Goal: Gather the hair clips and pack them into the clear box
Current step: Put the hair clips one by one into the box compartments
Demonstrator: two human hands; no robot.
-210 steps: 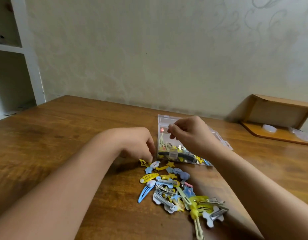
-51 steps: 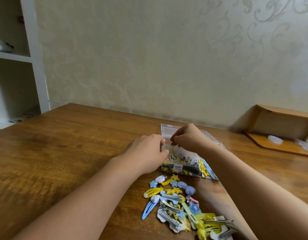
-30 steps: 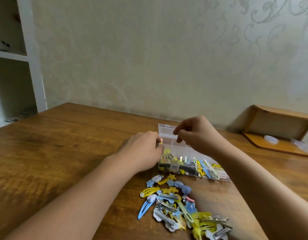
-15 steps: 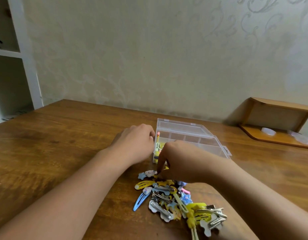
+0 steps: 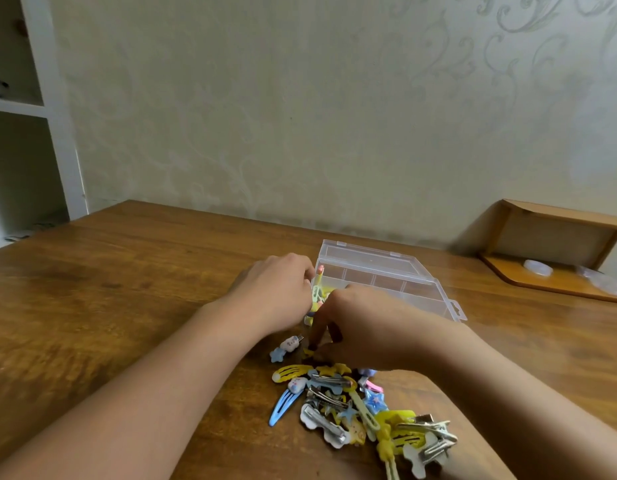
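Wooden table (image 5: 127, 306): brown, grained, faintly glossy. Same clutter as 0.5 s ago; view barely shifted.

Clear box (image 5: 386, 278): transparent plastic, rectangular, divided into compartments, lid open behind. Unmoved since 0.5 s ago. Near front edge hidden behind right hand; contents of covered compartments not readable. Yellow and pink clips visible at left end, just beyond left knuckles.

Left hand (image 5: 279, 296): still against box's left end, fingers curled toward the wall; whether gripping the box or only touching cannot be told, fingertips hidden.

Right hand (image 5: 365, 330): 1.0 s ago raised over box, now down at far edge of pile. Index finger and thumb point down, tips close together at a small yellow clip (image 5: 308, 353); pinch not confirmed, tips blurred and shaded.

Pile of hair clips (image 5: 352, 407): nearer than right fingertips; yellow, blue, pink, white plastic shapes, bare metal snap clips. Lowest clip cut off by frame edge.

Cloud-and-star clip (image 5: 286, 346): apart, left of fingertips.
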